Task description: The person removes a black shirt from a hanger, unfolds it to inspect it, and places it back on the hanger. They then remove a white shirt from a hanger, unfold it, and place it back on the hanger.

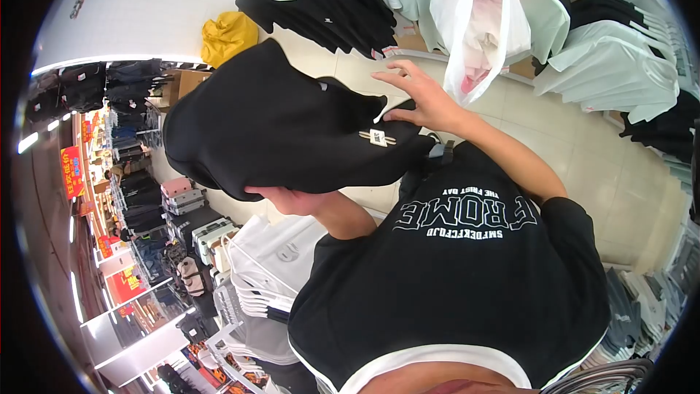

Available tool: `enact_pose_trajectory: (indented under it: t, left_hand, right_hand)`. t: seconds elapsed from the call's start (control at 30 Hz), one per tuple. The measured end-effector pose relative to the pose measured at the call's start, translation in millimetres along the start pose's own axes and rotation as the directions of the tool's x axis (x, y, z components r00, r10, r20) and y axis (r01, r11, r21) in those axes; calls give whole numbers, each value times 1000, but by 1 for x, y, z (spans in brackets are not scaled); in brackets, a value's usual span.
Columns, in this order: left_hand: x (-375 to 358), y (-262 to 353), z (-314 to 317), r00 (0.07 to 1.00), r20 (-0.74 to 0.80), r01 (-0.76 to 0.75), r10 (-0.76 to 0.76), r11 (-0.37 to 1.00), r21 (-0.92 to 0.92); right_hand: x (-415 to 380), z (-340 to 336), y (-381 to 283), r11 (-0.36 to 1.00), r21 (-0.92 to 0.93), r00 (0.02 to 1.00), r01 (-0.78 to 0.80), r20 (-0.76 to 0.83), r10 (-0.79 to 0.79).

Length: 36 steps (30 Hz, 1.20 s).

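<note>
A black garment (284, 124) hangs spread out in front of my chest, with a small square white patch or tag (377, 137) near its right end. My left hand (292, 201) is closed on its lower edge, its fingers hidden beneath the cloth. At the garment's right end, my right hand (419, 95) has its fingers spread, and its thumb lies at the fabric by a thin white piece (380, 111) that I cannot make out. I wear a black shirt (452, 284) with white lettering.
Racks of black shirts (321, 7) and pale shirts (612, 66) stand ahead. A white plastic bag (503, 29) with pink contents hangs among them. A yellow bag (230, 36) lies by a white counter (131, 18). Grey and white shirts (273, 255) hang at the left near suitcases (211, 237).
</note>
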<state>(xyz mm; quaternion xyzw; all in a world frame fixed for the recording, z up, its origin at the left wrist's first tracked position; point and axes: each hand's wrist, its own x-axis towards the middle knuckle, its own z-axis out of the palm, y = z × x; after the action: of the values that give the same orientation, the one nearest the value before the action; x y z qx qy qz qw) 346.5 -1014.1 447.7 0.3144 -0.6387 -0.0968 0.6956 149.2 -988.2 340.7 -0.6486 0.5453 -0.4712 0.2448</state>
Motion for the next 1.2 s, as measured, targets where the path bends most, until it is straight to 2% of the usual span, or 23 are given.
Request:
enact_pose_trajectory:
  t: [0.1,0.2,0.27,0.37,0.5,0.57,0.6,0.63,0.67,0.73,0.8,0.83,0.87,0.9,0.93,1.0,1.13,1.2]
  left_hand:
    - [1,-14,-11,996,-51,79,-80,997,-22]
    - [3,-11,-10,980,-78,170,-183,973,-154]
    - [1,-6,-7,982,-56,167,-178,971,-169]
    - [-9,-11,-14,998,28,58,-57,997,-45]
    - [-17,-23,-21,999,33,-34,32,996,79]
    - [-15,-27,-25,999,-1,38,-38,999,-12]
    - [-12,-29,-28,991,-13,129,-132,982,-140]
    - [-8,-30,-31,970,7,231,-242,920,-315]
    - [-4,-32,-34,937,26,318,-349,818,-480]
    - [8,-35,-41,830,179,436,-529,414,-799]
    - [15,-50,-46,773,133,552,-620,555,-622]
    - [17,-56,-45,746,103,604,-658,604,-519]
    - [18,-60,-43,755,104,603,-647,624,-496]
    - [18,-63,-41,763,107,603,-637,643,-473]
    - [18,-66,-40,770,113,603,-628,660,-447]
    - [18,-72,-36,766,147,612,-626,641,-463]
    - [22,-85,-25,778,208,612,-593,644,-459]
    - [24,-94,-24,775,260,630,-576,665,-401]
  right_hand:
    - [6,3,6,1000,-7,1000,27,15,-27]
    - [14,7,14,995,-3,995,104,11,-104]
    - [19,8,17,993,39,992,116,38,-117]
    - [27,13,21,985,53,983,165,67,-168]
    - [29,31,34,991,-4,952,133,278,-127]
    - [28,42,47,987,70,971,142,185,-153]
    - [27,42,47,984,106,978,144,137,-158]
    - [20,33,42,996,35,997,81,-7,-81]
    - [20,32,50,992,63,978,105,-185,-92]
    - [36,-18,18,992,126,983,30,-181,-7]
    - [37,-47,11,977,135,937,-163,-288,196]
    - [36,-57,18,981,97,904,-166,-383,190]
    - [37,-65,24,983,59,861,-173,-475,180]
    - [39,-74,21,982,149,827,-112,-535,175]
    - [38,-83,10,977,185,805,-108,-561,195]
    - [33,-102,8,986,103,810,-132,-563,167]
    - [20,-118,-16,984,169,756,-57,-637,153]
    - [11,-122,-38,980,193,728,-41,-666,162]
